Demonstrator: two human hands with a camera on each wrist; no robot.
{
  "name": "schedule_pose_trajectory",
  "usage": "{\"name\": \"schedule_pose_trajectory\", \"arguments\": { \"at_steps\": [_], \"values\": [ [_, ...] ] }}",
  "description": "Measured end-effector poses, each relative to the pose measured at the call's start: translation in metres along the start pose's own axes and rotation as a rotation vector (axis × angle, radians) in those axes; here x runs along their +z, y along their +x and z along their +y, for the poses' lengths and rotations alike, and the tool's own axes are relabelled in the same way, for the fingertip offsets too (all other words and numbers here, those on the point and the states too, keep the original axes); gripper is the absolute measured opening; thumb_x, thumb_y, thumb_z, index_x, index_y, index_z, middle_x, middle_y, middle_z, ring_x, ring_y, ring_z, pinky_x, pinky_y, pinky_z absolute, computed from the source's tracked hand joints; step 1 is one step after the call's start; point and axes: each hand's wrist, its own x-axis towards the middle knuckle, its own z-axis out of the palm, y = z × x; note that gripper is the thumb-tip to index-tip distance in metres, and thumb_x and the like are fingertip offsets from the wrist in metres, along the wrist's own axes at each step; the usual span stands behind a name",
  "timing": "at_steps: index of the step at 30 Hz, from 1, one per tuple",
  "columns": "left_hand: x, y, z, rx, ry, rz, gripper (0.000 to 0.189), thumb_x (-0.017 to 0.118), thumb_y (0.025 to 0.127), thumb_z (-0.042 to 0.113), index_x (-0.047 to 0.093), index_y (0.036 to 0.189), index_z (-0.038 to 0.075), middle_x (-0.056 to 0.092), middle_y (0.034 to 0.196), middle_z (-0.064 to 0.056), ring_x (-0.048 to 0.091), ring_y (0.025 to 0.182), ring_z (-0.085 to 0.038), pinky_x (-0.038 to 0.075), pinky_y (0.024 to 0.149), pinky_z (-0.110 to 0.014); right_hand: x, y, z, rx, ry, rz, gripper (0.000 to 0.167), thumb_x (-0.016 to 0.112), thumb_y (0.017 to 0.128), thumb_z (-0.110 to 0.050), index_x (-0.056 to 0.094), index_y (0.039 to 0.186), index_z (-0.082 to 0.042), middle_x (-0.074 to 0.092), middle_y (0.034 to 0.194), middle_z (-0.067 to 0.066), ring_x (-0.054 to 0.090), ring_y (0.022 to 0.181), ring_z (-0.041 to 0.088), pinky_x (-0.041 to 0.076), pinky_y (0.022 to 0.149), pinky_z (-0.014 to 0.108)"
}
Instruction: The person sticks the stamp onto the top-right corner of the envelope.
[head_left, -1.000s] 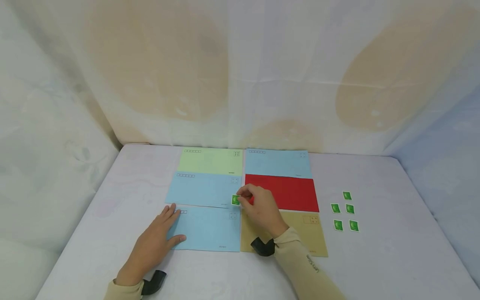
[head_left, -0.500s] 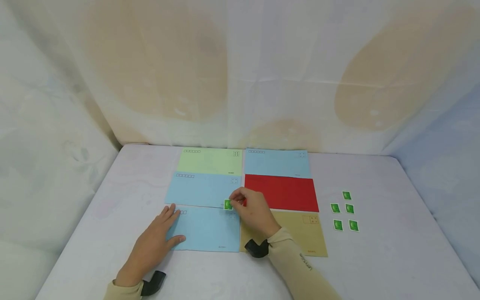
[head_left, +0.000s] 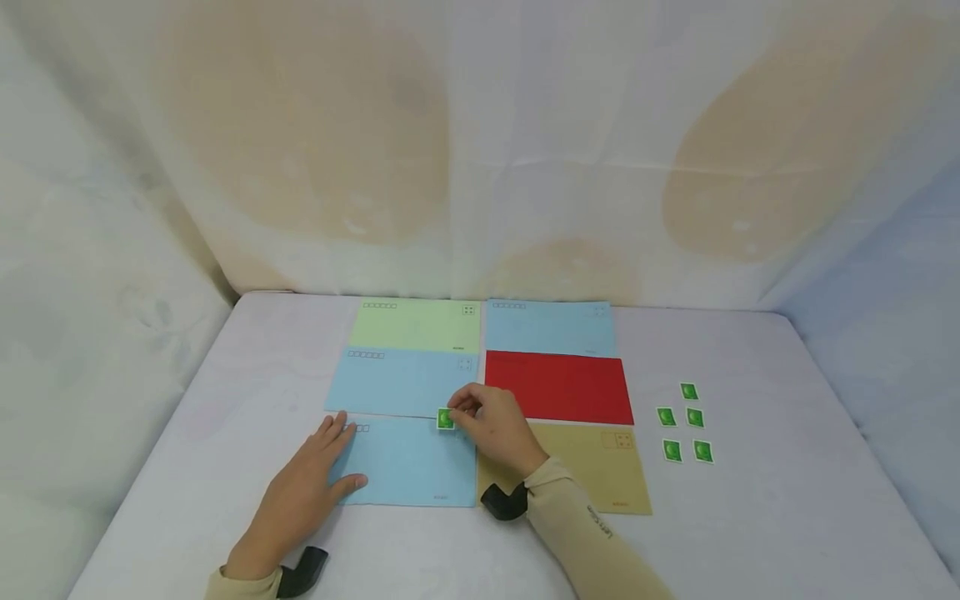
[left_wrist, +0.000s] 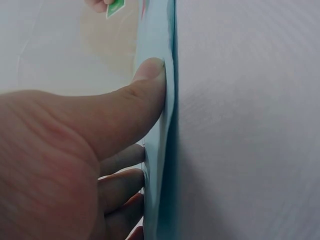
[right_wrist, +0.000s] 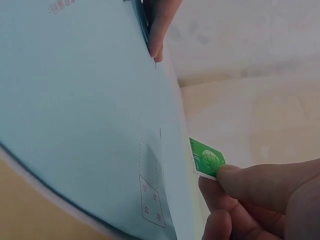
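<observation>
My right hand (head_left: 498, 425) pinches a green postage stamp (head_left: 446, 418) between thumb and fingers, over the upper right part of the near-left blue envelope (head_left: 408, 467). In the right wrist view the stamp (right_wrist: 205, 156) is tilted and apart from the envelope, whose printed stamp box (right_wrist: 152, 201) shows below it. My left hand (head_left: 300, 492) rests with spread, straight fingers on that envelope's left edge. In the left wrist view the left thumb (left_wrist: 147, 85) lies along the near edge of the blue paper.
Behind lie a second blue envelope (head_left: 397, 383) and a green one (head_left: 420, 325). The right column holds a blue envelope (head_left: 551, 327), a red one (head_left: 562, 387) and a brown one (head_left: 592, 471). Several loose stamps (head_left: 695, 418) lie to the right on the white-covered table (head_left: 787, 517).
My right hand has moved left and slightly nearer with the stamp, from beside the red envelope to above the near-left blue one. The left hand has stayed on the envelope.
</observation>
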Motion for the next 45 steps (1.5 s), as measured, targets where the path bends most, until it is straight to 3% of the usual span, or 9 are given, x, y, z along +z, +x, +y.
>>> {"name": "schedule_pose_trajectory", "arguments": {
  "at_steps": [12, 21, 45],
  "values": [
    [-0.001, -0.001, 0.001, -0.002, 0.003, 0.002, 0.078, 0.079, 0.086, 0.028, 0.045, 0.148, -0.005, 0.033, 0.159, -0.021, 0.025, 0.147, -0.044, 0.032, 0.112, -0.062, 0.005, -0.002, 0.005, 0.029, 0.007, -0.038, 0.007, 0.073, 0.092, -0.012, 0.072, 0.097, -0.009, 0.067, 0.085, -0.004, 0.061, 0.077, 0.011, 0.054, 0.070, 0.023],
    [0.000, -0.001, 0.000, 0.020, 0.009, 0.024, 0.078, 0.079, 0.086, 0.029, 0.045, 0.147, -0.005, 0.034, 0.158, -0.021, 0.027, 0.147, -0.043, 0.033, 0.111, -0.061, 0.007, -0.003, 0.007, 0.026, -0.029, -0.047, 0.008, 0.075, 0.090, -0.012, 0.071, 0.097, -0.009, 0.067, 0.084, -0.004, 0.061, 0.074, 0.010, 0.055, 0.069, 0.022],
    [0.000, -0.001, 0.000, 0.002, 0.003, 0.004, 0.078, 0.079, 0.086, 0.030, 0.045, 0.148, -0.003, 0.034, 0.159, -0.019, 0.025, 0.148, -0.042, 0.032, 0.112, -0.061, 0.011, -0.004, 0.005, 0.006, -0.148, -0.033, 0.006, 0.075, 0.089, -0.008, 0.070, 0.092, -0.009, 0.065, 0.080, -0.005, 0.058, 0.073, 0.009, 0.052, 0.067, 0.020]
  ]
}}
